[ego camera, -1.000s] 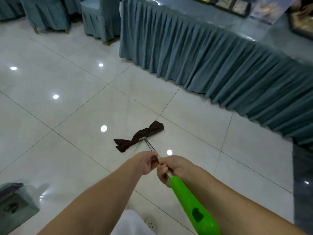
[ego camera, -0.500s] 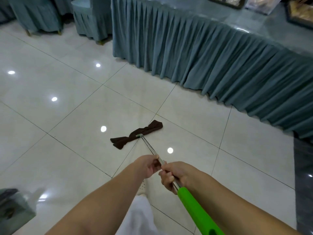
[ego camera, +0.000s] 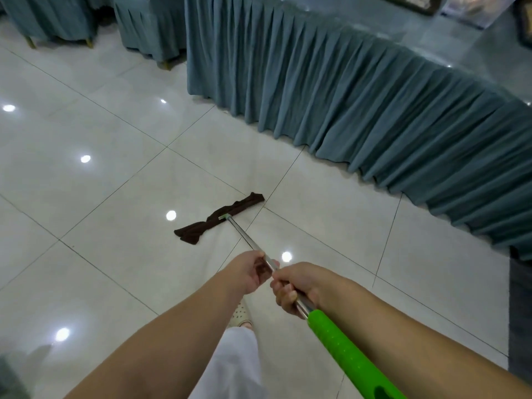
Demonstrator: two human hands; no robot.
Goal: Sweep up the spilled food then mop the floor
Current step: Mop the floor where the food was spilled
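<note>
Gripping mop pole [ego camera: 250,242]: both hands' fingers [ego camera: 285,295] clamped (no writing legible).

A pleated teal skirt [ego camera: 359,110] is hanging from a long tabletop [ego camera: 460,50] and running diagonally from the upper middle down to the right edge, its hem reaching the glossy white tiles. Dark-framed trays [ego camera: 414,2] are lying on the tabletop at the top right, their contents too blurred to tell. Two chairs in matching teal covers [ego camera: 149,27] are standing at the upper left, their gold-coloured legs showing beneath. Round ceiling lights [ego camera: 171,215] are reflecting in the tiles.
</note>
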